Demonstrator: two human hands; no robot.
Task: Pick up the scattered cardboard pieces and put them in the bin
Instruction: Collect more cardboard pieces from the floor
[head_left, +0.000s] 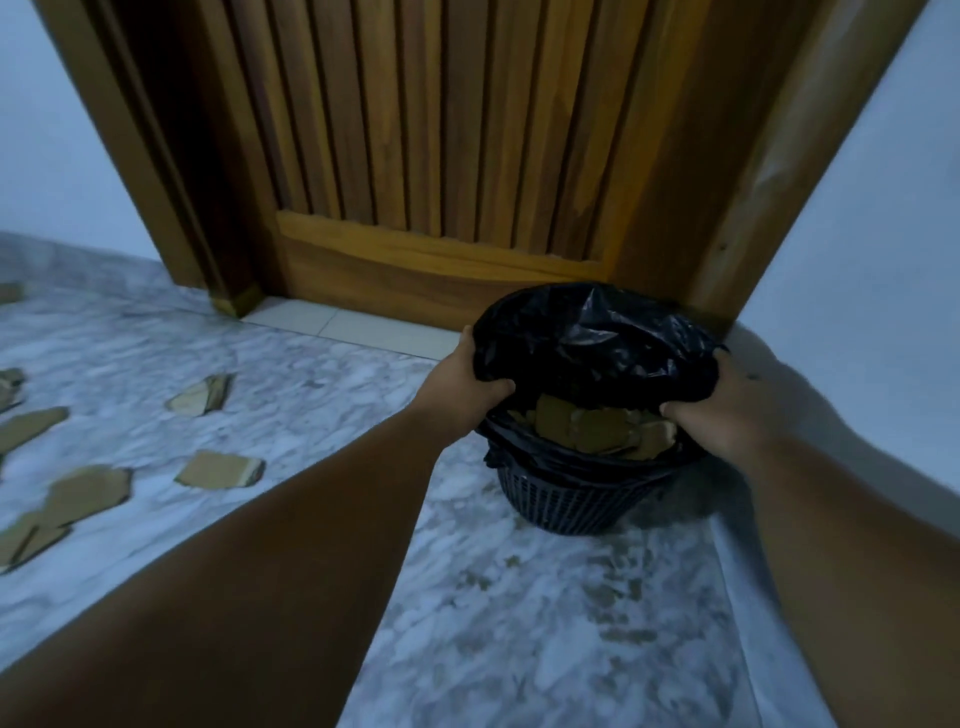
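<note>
A dark slatted bin (566, 506) stands on the marble floor in front of a wooden door, lined with a black plastic bag (597, 343). Brown cardboard pieces (587, 428) lie inside the bag. My left hand (467, 382) grips the bag's rim on the left, and my right hand (727, 410) grips it on the right. The bag's far side is pulled up and bulges over the opening. Several more cardboard pieces lie scattered on the floor at the left, one (221, 470) nearest my left forearm, another (202, 397) farther back.
The wooden door (441, 156) and its frame rise right behind the bin. A pale wall (883, 260) runs along the right side. Marble floor (519, 597) stretches toward me, with brownish stains below the bin.
</note>
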